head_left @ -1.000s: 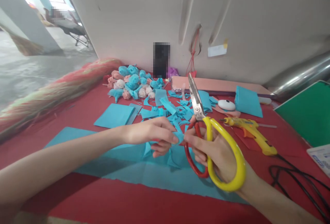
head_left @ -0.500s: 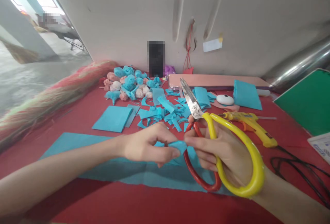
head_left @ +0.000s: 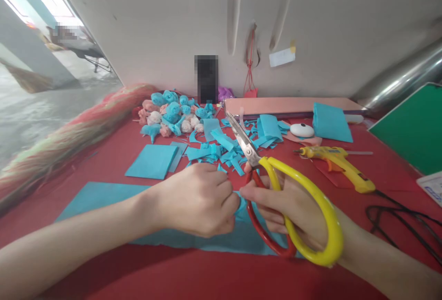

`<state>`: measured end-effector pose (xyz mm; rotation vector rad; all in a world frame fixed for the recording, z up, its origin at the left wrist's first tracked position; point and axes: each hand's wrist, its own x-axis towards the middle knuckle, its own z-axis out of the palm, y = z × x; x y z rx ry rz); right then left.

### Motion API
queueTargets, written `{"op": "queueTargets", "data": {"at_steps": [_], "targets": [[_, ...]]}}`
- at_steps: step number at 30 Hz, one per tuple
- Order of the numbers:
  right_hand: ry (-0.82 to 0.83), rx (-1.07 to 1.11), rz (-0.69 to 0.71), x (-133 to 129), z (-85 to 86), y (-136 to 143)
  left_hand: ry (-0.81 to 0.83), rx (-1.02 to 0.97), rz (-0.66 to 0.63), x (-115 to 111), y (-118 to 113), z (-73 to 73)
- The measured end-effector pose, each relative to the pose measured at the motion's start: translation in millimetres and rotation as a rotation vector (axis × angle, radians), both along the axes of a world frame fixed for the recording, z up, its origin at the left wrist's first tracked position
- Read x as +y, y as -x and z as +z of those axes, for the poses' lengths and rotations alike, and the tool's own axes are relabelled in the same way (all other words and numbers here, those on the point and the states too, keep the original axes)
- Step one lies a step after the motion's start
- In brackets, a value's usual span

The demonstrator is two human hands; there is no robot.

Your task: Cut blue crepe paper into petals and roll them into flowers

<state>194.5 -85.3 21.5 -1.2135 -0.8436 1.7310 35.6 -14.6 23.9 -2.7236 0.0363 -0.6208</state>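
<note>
My left hand (head_left: 203, 201) is closed, knuckles up, around a piece of blue crepe paper (head_left: 241, 205) that shows only at its right side. My right hand (head_left: 297, 203) holds a pair of scissors (head_left: 249, 152) with one yellow and one red handle, blades together and pointing up and left. The thumb and forefinger of that hand also pinch the edge of the blue piece beside my left fist. Beneath both hands a long blue crepe paper sheet (head_left: 155, 238) lies flat on the red table (head_left: 193, 272).
Blue, pink and white paper flowers (head_left: 172, 113) are heaped at the back left. Blue scraps (head_left: 221, 148) lie mid-table, near a folded blue square (head_left: 152, 161). A yellow glue gun (head_left: 340, 164) with a black cord (head_left: 397, 219) rests at right, below a white oval object (head_left: 302, 130).
My left hand has rolled over from a thumb-and-finger pinch to a knuckles-up fist, covering most of the blue piece. My right hand and the scissors have shifted slightly left.
</note>
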Motion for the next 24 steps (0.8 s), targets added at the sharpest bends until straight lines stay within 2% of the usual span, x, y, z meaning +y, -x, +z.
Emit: {"op": "queueTargets", "data": {"at_steps": [4,7,9,11,14,16,19,21,24], "targets": [[0.006,0.018,0.039,1,0.4,-1,-0.158,0.027,0.026,-4,2,0.7],[-0.018,-0.070,0.071,2,5.2,-5,-0.063,0.042,0.027,-2,3,3.2],[-0.043,-0.124,0.091,3,9.6,-8,0.175,0.105,0.066,3,4,7.3],[-0.063,-0.178,0.136,5,13.8,-12,0.544,0.217,0.081,10,4,12.2],[-0.117,-0.257,0.222,7,16.5,-18,1.148,0.397,-0.020,17,2,15.2],[-0.185,-0.292,0.266,7,15.5,-20,1.450,0.492,-0.083,18,-1,12.1],[-0.253,-0.324,0.270,6,13.3,-21,1.668,0.549,-0.079,13,-4,3.5],[-0.254,-0.319,0.233,5,13.8,-20,1.711,0.501,-0.046,9,-5,-1.0],[-0.241,-0.271,0.131,4,18.5,-19,1.715,0.298,0.018,2,-5,-2.4]]}}
